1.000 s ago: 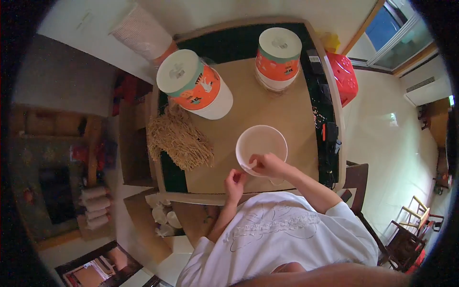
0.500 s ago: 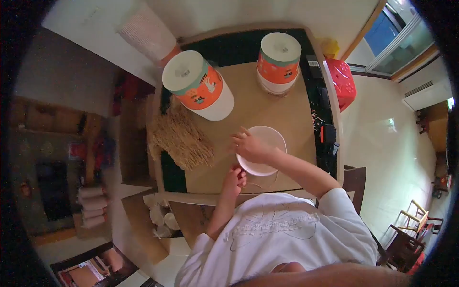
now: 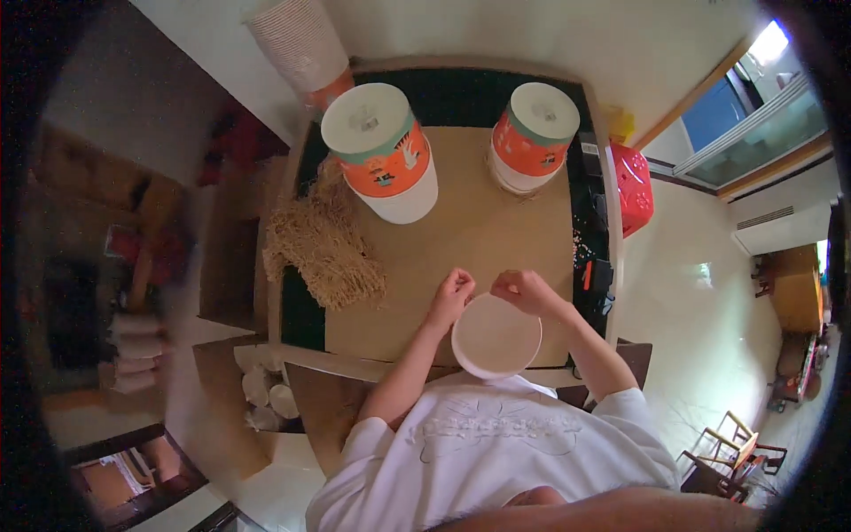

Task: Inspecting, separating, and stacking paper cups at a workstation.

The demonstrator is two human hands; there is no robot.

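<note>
We curl both left hand (image 3: 452, 298) and right hand (image 3: 530, 292), fingers narrow, grip unclear | round tub (image 3: 497, 341) lies nearside | right hand nearer, overlapping far rim

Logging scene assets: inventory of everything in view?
open tub: 1, white, table's near edge
printed cylinders: 2, orange and white, table's far side
cup stack: 1, whitish, upper left
fibre bundle: 1, tan, table left
sheet: 1, brown, tabletop
table: 1, dark green, centre
small items: several, mostly black, table right
stool: 1, red, right of table
chairs: count unclear, brown, lower right
shirt: 1, white, bottom
left hand: 1, bare, beside tub
right hand: 1, bare, tub's rim
</note>
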